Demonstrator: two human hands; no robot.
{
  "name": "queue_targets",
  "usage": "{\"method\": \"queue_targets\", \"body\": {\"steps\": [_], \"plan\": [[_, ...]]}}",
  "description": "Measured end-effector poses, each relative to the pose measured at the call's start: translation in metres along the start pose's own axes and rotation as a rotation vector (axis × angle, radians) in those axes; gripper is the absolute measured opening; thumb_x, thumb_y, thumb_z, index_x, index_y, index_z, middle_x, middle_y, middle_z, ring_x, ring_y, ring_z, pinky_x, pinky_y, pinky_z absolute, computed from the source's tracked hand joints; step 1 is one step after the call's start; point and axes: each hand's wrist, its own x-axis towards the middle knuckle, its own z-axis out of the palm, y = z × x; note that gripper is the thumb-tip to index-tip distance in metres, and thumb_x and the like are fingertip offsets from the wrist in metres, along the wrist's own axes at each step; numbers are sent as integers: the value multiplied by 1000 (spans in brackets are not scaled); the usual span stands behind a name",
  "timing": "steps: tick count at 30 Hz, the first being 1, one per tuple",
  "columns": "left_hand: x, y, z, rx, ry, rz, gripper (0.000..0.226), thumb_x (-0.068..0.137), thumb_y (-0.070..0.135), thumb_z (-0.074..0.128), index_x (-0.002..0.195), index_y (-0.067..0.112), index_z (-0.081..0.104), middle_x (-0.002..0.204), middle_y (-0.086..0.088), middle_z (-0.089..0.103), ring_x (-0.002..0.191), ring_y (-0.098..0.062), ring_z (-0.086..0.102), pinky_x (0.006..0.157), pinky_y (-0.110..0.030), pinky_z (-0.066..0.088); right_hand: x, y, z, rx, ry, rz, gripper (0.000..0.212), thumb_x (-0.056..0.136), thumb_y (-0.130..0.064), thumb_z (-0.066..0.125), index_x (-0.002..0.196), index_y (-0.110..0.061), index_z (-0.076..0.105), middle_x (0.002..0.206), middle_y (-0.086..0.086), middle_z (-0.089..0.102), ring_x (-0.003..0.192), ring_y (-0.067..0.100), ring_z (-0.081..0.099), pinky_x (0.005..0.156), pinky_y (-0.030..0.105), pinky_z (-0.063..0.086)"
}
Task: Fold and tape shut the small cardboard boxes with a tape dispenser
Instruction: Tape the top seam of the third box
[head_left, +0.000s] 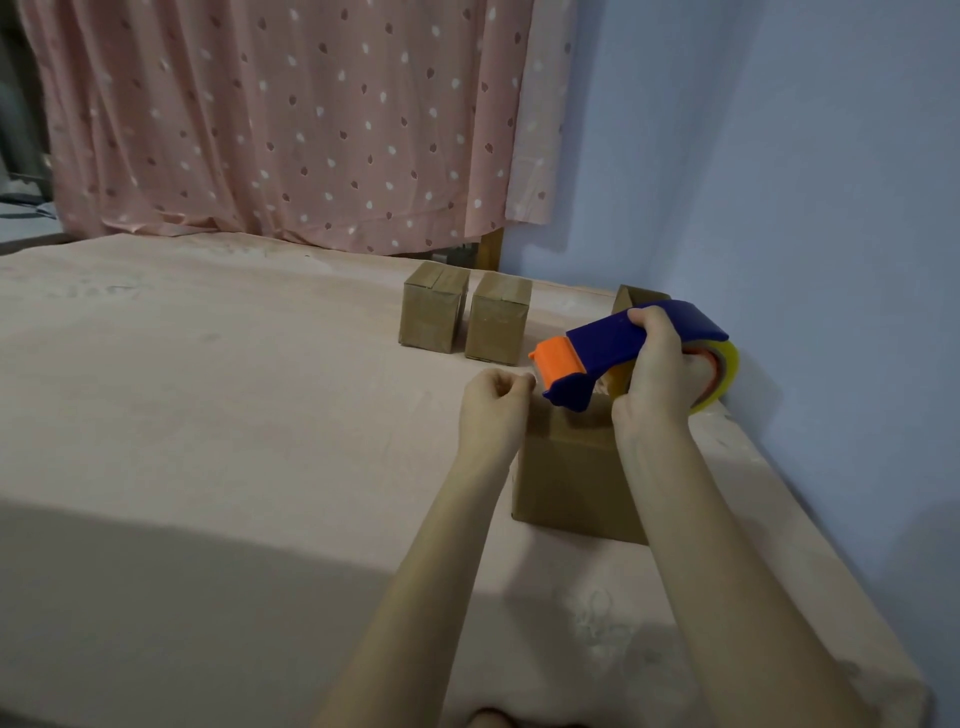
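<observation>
Near box: the box (574, 467) stands on the pink bed cover (208, 415), near the blue wall (805, 208), directly under both hands; its top is mostly hidden, so whether the flaps lie flat cannot be told.
Handling: likely light, thin cardboard that slides or dents under pressure; best steadied by flat sides or top edges while tape is pulled across.
Tape dispenser: blue body, orange cutter end, the tape dispenser (613, 353) hovers over the box top, its yellowish roll toward the wall.
Right hand: the right hand (657, 364) wraps curled fingers around the dispenser's handle.
Left hand: the left hand (493, 405) has fingers curled, fingertips pinched together just beside the orange end, probably on the tape's loose end; tape itself too clear to see.
Farther out: two closed boxes (431, 306) side by side; an open box (631, 297) behind the dispenser; a dotted curtain (285, 119).
</observation>
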Motion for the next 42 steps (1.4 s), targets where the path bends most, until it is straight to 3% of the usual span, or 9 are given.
{"method": "queue_targets", "body": {"steps": [3, 8, 12, 17, 25, 30, 42], "plan": [[1, 5, 4, 5, -27, -4, 17, 99, 22, 46, 94, 10, 56, 76, 2, 56, 67, -7, 50, 60, -20, 41, -2, -1, 0, 5, 5, -1, 49, 74, -21, 76, 111, -25, 44, 92, -7, 62, 82, 17, 64, 63, 21, 56], [3, 10, 1, -5, -86, -42, 32, 99, 30, 49, 71, 14, 54, 52, 7, 60, 58, -6, 49, 59, -20, 42, 0, -5, -1, 36, 8, 12, 46, 74, -22, 76, 109, -25, 45, 88, -8, 62, 80, 16, 64, 60, 20, 54], [6, 6, 0, 30, -38, -36, 24, 98, 21, 51, 74, 16, 47, 71, 1, 55, 69, -13, 52, 63, -23, 44, -2, -2, 0, 6, 4, 18, 49, 73, -23, 76, 110, -26, 43, 87, -10, 60, 79, 16, 63, 61, 20, 54], [6, 4, 3, 184, 4, 96, 22, 99, 21, 49, 79, 16, 42, 70, 4, 50, 61, -5, 49, 52, -14, 39, -1, -4, -1, -3, 6, 2, 49, 73, -24, 76, 112, -24, 45, 89, -8, 63, 80, 15, 65, 58, 18, 53], [7, -2, -4, 124, 5, 75, 23, 99, 23, 49, 79, 13, 44, 81, -11, 57, 67, -17, 53, 64, -33, 50, -5, -6, 1, 33, 18, 7, 46, 73, -20, 75, 111, -20, 50, 86, -8, 64, 78, 12, 65, 58, 19, 52], [5, -1, -13, 8, -18, -4, 22, 100, 18, 48, 79, 10, 44, 74, -8, 53, 54, -12, 53, 40, -14, 44, -8, -6, 2, 40, 15, 4, 46, 74, -20, 75, 111, -21, 49, 87, -8, 63, 78, 13, 65, 56, 18, 51], [4, -10, -19, -16, -11, -40, 22, 99, 18, 50, 79, 10, 46, 70, -6, 53, 49, -10, 54, 39, -17, 46, -13, -5, 7, -9, 20, -32, 48, 74, -19, 76, 114, -20, 49, 89, -8, 63, 77, 11, 64, 55, 15, 50]]}}
